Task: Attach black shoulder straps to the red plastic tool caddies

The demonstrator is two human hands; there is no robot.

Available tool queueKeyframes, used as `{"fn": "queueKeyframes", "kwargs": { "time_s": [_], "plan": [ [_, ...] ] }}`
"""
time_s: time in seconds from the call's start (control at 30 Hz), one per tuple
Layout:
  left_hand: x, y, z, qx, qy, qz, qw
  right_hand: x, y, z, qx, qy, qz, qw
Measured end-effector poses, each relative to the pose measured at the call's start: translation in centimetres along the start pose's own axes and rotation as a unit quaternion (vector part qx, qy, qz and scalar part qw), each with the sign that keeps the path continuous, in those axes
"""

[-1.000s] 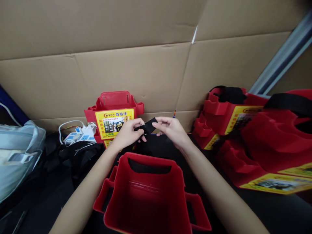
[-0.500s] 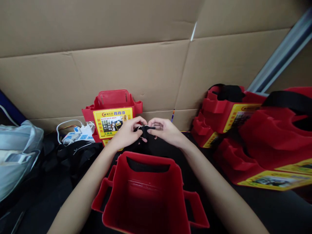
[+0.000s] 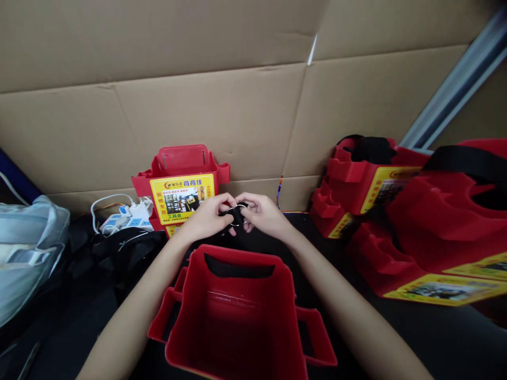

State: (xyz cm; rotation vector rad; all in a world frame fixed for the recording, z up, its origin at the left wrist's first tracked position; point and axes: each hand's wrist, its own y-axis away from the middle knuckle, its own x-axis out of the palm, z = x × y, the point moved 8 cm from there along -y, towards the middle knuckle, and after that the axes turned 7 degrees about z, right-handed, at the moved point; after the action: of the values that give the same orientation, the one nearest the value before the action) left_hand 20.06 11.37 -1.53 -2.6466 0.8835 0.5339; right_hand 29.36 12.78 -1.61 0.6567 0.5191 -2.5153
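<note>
Just beyond a red plastic tool box (image 3: pixel 237 293), my two hands meet over a black strap (image 3: pixel 237 215) with thin metal rings (image 3: pixel 241 206). Thumb and fingers of my left hand (image 3: pixel 209 215) pinch the left edge of the rings and strap. From the other side, my right hand (image 3: pixel 264 214) closes its fingers on them too. The fingers partly cover the rings, so how the strap runs through them is hard to see. The box stands open side up between my forearms, with black strap (image 3: pixel 237 268) across the slot in its far wall.
Behind my left hand, another red tool box (image 3: pixel 182 161) with a yellow label stands against the cardboard wall (image 3: pixel 206 121). More red boxes (image 3: pixel 348 179) are stacked at right. A power strip (image 3: pixel 127 221), dark cloth and a pale bag (image 3: pixel 27 253) lie at left.
My right fingers have shifted on the strap, and its end no longer sticks out to the right. More of the metal rings shows between my hands. The tool box stays in place.
</note>
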Motion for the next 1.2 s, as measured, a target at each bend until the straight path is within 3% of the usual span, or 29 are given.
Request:
{"fn": "queueKeyframes", "kwargs": {
  "time_s": [0.07, 0.13, 0.3, 0.47, 0.6, 0.73, 0.83, 0.9, 0.97, 1.1, 1.2],
  "plan": [
    [-0.5, 0.1, -0.1, 0.005, 0.007, 0.001, 1.000, 0.8, 0.2, 0.0, 0.005, -0.103, 0.085, 0.991],
    [-0.7, 0.3, -0.3, 0.003, 0.001, 0.003, 1.000, 0.7, 0.4, 0.1, 0.008, -0.149, 0.130, 0.980],
    [-0.6, 0.4, -0.5, -0.012, -0.003, 0.011, 1.000, -0.4, 0.3, 0.0, -0.006, -0.117, 0.111, 0.987],
    [-0.8, 0.4, -0.7, -0.020, 0.001, -0.011, 1.000, 0.4, 0.3, -0.4, 0.009, -0.185, 0.134, 0.974],
    [-1.3, 0.5, -0.1, -0.059, 0.007, -0.029, 0.998, -0.7, 0.1, -1.8, 0.045, -0.221, 0.085, 0.970],
    [-1.4, 0.6, 0.7, -0.093, 0.011, -0.039, 0.995, -4.1, 0.1, -2.5, 0.040, -0.206, -0.019, 0.977],
    [-1.4, 0.5, 0.8, -0.097, 0.013, -0.055, 0.994, -6.2, 0.8, -2.1, 0.025, -0.201, -0.088, 0.975],
    [-1.3, 0.5, 0.7, -0.088, 0.013, -0.065, 0.994, -6.5, 1.3, -0.9, 0.002, -0.204, -0.099, 0.974],
    [-1.2, 0.4, 0.4, -0.073, 0.014, -0.073, 0.995, -5.2, 1.6, 0.9, -0.031, -0.194, -0.050, 0.979],
    [-1.3, 0.3, 0.3, -0.038, 0.000, -0.082, 0.996, 0.1, 2.5, 4.4, -0.097, -0.109, 0.161, 0.976],
    [-1.8, 0.2, 0.7, -0.024, -0.003, -0.084, 0.996, 1.7, 2.8, 5.2, -0.131, -0.007, 0.202, 0.971]
  ]
}}
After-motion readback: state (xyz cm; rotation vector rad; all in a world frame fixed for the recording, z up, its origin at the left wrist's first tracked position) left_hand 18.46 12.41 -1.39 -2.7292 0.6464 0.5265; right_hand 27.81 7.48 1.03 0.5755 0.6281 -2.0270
